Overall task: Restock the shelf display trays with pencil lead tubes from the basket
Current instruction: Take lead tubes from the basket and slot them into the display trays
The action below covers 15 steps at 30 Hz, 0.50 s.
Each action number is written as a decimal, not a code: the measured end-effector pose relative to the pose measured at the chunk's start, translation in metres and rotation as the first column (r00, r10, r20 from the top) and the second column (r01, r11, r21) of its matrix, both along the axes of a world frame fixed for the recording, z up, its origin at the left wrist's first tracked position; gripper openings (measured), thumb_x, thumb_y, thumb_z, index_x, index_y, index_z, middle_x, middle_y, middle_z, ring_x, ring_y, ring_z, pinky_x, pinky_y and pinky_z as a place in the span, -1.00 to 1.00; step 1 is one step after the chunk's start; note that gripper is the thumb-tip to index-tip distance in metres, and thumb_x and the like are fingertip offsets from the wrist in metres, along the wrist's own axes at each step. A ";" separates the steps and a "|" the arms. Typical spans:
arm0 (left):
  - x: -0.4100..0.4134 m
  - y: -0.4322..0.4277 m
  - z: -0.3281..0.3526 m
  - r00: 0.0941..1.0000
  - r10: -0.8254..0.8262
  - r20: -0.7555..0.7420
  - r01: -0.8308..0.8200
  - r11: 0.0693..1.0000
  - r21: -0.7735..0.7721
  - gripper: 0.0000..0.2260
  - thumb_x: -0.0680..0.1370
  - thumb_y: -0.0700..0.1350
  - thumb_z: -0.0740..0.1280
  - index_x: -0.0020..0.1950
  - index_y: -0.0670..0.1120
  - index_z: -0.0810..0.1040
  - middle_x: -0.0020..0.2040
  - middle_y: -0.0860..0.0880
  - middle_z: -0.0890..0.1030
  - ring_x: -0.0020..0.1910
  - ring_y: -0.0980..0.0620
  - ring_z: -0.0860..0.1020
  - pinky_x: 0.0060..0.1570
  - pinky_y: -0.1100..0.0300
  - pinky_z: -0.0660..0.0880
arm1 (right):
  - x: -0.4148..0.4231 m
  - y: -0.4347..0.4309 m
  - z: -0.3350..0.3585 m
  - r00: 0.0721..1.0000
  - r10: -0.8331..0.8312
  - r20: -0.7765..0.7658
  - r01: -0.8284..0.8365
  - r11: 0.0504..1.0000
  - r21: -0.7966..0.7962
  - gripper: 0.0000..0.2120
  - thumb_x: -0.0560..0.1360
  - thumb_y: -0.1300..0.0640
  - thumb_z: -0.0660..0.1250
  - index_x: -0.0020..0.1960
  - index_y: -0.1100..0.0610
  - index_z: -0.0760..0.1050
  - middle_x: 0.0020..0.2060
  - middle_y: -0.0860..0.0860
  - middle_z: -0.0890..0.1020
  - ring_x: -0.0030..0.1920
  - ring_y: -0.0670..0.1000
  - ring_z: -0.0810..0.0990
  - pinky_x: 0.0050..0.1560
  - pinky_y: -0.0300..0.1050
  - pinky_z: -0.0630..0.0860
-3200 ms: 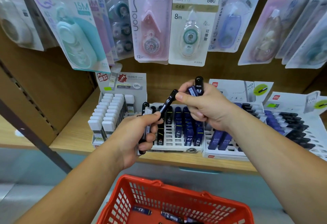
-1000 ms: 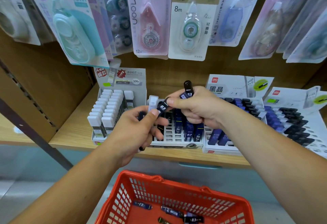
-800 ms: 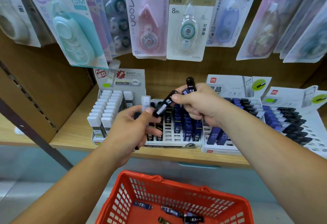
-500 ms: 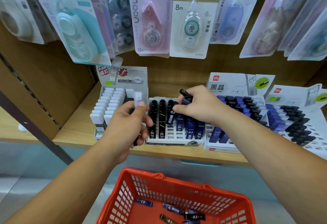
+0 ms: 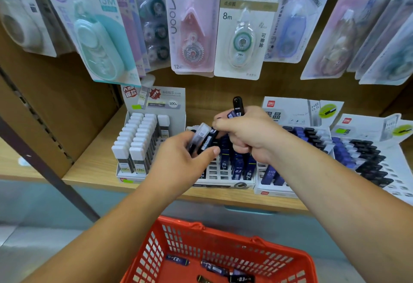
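My left hand grips a small bundle of lead tubes, black ones and a clear white-capped one, above the middle white display tray. My right hand holds a dark tube marked 0.3 that sticks up from its fist, and its thumb and forefinger pinch a black tube in the left hand's bundle. The tray holds rows of dark blue and black tubes. The red basket below holds several loose tubes.
A tray of white-capped tubes stands to the left, and two trays of blue and black tubes to the right, all on the wooden shelf. Correction-tape packs hang just above.
My right hand lifted from the middle tray, where it had set a tube, and came back to the bundle in my left hand, which rose toward it.
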<state>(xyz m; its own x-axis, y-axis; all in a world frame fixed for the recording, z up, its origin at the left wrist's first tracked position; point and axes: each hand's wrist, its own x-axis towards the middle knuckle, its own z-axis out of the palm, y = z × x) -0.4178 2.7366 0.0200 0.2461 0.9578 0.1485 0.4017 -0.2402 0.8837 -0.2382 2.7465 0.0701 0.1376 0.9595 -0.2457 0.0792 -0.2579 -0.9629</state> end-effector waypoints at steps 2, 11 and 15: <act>-0.001 -0.001 0.000 1.000 -0.016 0.008 0.016 1.000 0.003 -0.76 0.61 0.06 0.42 -0.14 -0.08 0.61 -0.43 0.05 0.43 -0.46 0.09 0.34 -0.44 0.17 0.31 | 0.006 -0.002 0.001 0.997 0.064 -0.035 -0.064 0.998 0.011 -0.78 0.51 0.21 0.52 0.12 0.25 0.63 -0.25 0.18 0.68 -0.55 -0.05 0.26 -0.53 -0.21 0.18; -0.006 0.002 0.010 0.880 0.140 0.453 0.078 0.900 -0.430 -0.60 0.70 0.17 0.20 0.01 -0.18 0.48 -0.30 -0.22 0.63 -0.44 -0.12 0.58 -0.46 0.12 0.49 | 0.028 0.000 -0.004 0.944 -0.022 0.328 -0.038 0.984 0.173 -0.93 0.53 0.11 0.52 -0.03 0.06 0.65 -0.34 -0.07 0.59 -0.42 -0.11 0.49 -0.37 -0.20 0.37; -0.010 0.005 0.013 0.862 0.214 0.460 0.060 0.858 -0.511 -0.53 0.69 0.29 0.09 0.05 -0.11 0.45 -0.24 -0.26 0.67 -0.33 -0.20 0.66 -0.42 0.08 0.53 | 0.022 0.004 -0.021 0.822 0.001 0.569 -0.141 0.969 0.201 -0.91 0.49 0.05 0.56 -0.10 0.01 0.67 -0.16 -0.06 0.68 -0.12 -0.10 0.62 -0.08 -0.16 0.52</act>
